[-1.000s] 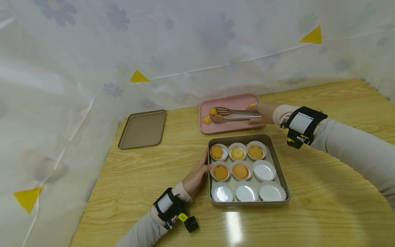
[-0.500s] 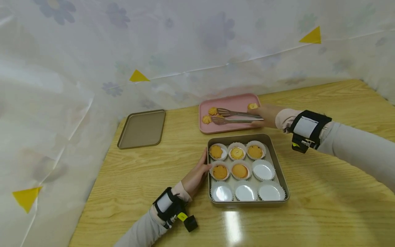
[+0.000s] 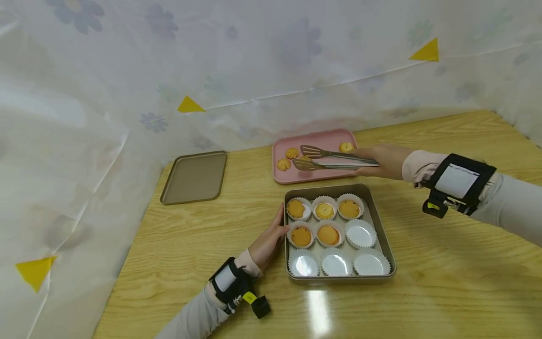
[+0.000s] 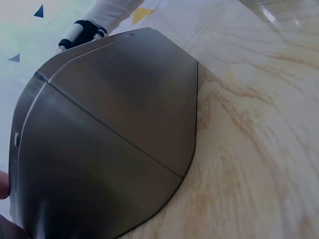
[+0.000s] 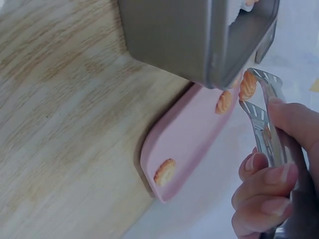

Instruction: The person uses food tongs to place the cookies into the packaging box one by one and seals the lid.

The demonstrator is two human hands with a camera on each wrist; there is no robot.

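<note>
In the right wrist view my right grip is closed round the tongs, with a swirl cookie between their heads; it looks pinched, though I can't confirm contact on both sides. The pink tray lies beyond, near the tin. My worry: a slackened squeeze could let the cookie slip, too hard a one could crumble it, and a low swing could knock the heads on the tin's rim.

From the head view I have the tongs over the pink tray, beyond the tin. Their long axis runs crosswise, close to the tray's length, heads pointing left, handles in the right grip. The left grip rests against the tin's left wall, not wrapped round anything; an uneven push there could slide the tin on the bench.

In the left wrist view I get mostly the tin's outer wall. Only bits of two digits show, so I can't judge their pressure.
</note>
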